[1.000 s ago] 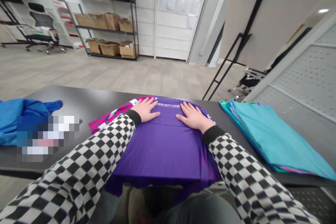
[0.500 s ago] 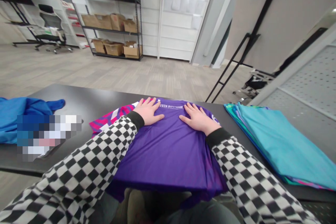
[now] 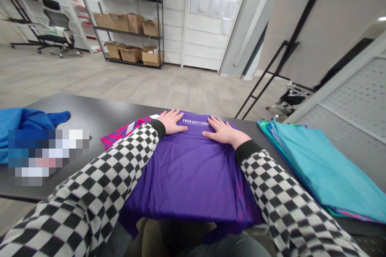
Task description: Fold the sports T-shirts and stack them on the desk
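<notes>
A purple shirt [image 3: 189,172] with white print near its far edge lies spread on the black table [image 3: 99,118] in front of me. Its near edge hangs over the table's front. My left hand [image 3: 171,121] lies flat on the shirt's far left part, fingers stretched out. My right hand [image 3: 223,131] lies flat on the far right part, fingers apart. Both hands hold nothing. A pink striped part [image 3: 122,133] of cloth sticks out to the left under my left sleeve.
A stack of folded teal shirts [image 3: 319,164] lies on the table at the right. A crumpled blue garment [image 3: 27,122] sits at the far left. Beyond the table stand shelves with cardboard boxes [image 3: 129,24], an office chair [image 3: 56,24] and a black metal stand [image 3: 271,72].
Both hands stay flat on the purple shirt, slid slightly toward its far edge. The view has shifted a little.
</notes>
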### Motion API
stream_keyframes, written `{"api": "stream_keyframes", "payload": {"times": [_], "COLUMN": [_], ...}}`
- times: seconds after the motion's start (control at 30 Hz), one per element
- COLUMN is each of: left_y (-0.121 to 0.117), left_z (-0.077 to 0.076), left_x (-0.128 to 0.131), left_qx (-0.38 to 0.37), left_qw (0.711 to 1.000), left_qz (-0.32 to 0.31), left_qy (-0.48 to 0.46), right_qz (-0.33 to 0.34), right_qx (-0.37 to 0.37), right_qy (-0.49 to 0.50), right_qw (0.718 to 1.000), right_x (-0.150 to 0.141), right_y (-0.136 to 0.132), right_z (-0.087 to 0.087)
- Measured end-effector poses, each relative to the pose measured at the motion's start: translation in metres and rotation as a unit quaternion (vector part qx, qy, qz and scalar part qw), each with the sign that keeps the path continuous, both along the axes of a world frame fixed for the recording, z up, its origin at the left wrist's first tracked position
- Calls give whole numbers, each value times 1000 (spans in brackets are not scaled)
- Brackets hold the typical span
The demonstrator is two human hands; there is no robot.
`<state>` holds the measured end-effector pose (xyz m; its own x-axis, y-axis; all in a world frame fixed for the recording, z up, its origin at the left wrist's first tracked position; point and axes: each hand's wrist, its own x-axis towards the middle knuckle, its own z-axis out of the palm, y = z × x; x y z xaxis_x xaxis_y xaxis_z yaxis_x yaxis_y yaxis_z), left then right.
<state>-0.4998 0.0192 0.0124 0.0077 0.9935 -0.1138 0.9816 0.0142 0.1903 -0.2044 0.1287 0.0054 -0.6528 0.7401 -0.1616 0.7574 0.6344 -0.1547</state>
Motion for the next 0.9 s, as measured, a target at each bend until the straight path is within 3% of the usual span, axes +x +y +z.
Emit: {"api": "stream_keyframes", "payload": {"times": [0.27, 0.57, 0.8, 0.9], "left_y": [-9, -6, -13, -18], "left_z": [-4, -9, -1, -1], "left_x": [12, 13, 17, 21], "left_qx": [125, 44, 101, 71], "left_qw": [990, 997, 992, 996], "left_qz": [-26, -61, -57, -29], "left_qy": [66, 24, 43, 50], "right_qz": [-5, 0, -19, -14], "right_qx": [87, 54, 107, 114], "right_qy": [68, 57, 80, 62], "right_qw": [994, 997, 991, 991], "right_x": [1, 2, 12, 23], "right_y": [-20, -9, -21, -25], "right_z": [3, -3, 10, 13]}}
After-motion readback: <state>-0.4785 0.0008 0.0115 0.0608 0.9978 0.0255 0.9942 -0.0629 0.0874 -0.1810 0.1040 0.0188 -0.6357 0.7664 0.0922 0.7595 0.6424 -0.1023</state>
